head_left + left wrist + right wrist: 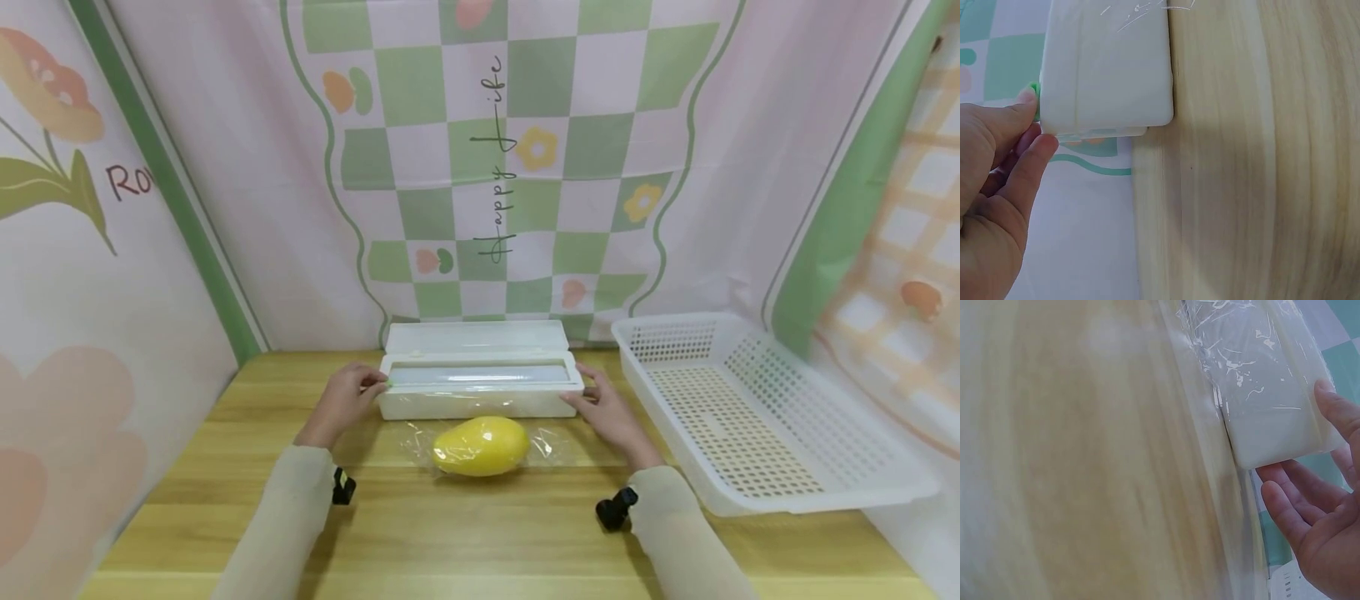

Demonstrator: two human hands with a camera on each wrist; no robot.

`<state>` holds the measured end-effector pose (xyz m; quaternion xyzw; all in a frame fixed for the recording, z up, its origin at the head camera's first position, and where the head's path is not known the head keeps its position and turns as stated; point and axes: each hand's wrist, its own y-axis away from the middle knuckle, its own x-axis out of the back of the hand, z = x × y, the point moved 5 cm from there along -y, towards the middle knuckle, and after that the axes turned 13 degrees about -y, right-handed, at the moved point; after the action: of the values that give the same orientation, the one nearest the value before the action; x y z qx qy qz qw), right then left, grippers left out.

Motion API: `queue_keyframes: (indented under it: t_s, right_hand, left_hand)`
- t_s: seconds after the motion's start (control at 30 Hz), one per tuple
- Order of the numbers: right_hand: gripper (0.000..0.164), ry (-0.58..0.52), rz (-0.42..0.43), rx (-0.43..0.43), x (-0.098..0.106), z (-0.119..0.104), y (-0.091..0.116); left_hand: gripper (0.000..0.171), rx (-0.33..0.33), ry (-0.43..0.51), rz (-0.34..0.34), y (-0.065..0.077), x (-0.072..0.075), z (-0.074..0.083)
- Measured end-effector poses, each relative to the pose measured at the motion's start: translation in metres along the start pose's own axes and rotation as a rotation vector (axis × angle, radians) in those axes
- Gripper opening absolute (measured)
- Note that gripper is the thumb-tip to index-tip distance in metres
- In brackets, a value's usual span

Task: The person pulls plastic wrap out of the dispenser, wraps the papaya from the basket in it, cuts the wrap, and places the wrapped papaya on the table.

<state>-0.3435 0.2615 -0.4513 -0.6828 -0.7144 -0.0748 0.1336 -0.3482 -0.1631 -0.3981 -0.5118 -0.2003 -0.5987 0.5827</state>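
A white cling film dispenser box [480,405] stands on the table with its lid [477,337] raised at the back and a film roll [480,374] inside. At its left end, my left hand [347,403] pinches a small green slider [1037,100]: the thumb lies on the slider and a fingertip is at the box corner. My right hand [609,414] holds the right end, thumb on the upper edge and fingers at the end face. Clear film drapes down the box front. Before it lies a yellow mango [481,447] with clear film [551,447] spread around it.
A white perforated plastic basket [825,505] stands at the right side of the wooden table [450,542]. Patterned curtains [540,100] hang right behind the dispenser box and along both sides.
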Motion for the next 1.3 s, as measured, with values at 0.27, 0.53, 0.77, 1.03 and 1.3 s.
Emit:
queue_keyframes:
  t_s: [0.27, 0.53, 0.77, 1.03, 1.3]
  right_hand:
    - [0.081, -0.016, 0.001, -0.002, 0.001, -0.001, 0.002]
    - [0.083, 0.0, 0.0, -0.016, 0.0, 0.0, 0.002]
    - [0.083, 0.012, 0.002, -0.012, -0.001, -0.002, 0.001]
    - [0.081, 0.019, 0.002, -0.006, -0.001, -0.003, 0.001]
    - [0.082, 0.036, -0.008, 0.006, -0.001, -0.005, 0.003]
  left_hand:
    - [0.016, 0.052, 0.012, -0.047, 0.0, 0.001, -0.005]
    - [0.016, 0.033, -0.018, -0.062, 0.0, 0.004, -0.003]
    - [0.018, -0.049, -0.046, -0.048, 0.001, 0.002, 0.005]
    - [0.022, -0.105, -0.056, -0.044, 0.004, -0.001, 0.006]
    - [0.024, -0.083, 0.016, -0.126, 0.001, -0.002, 0.0]
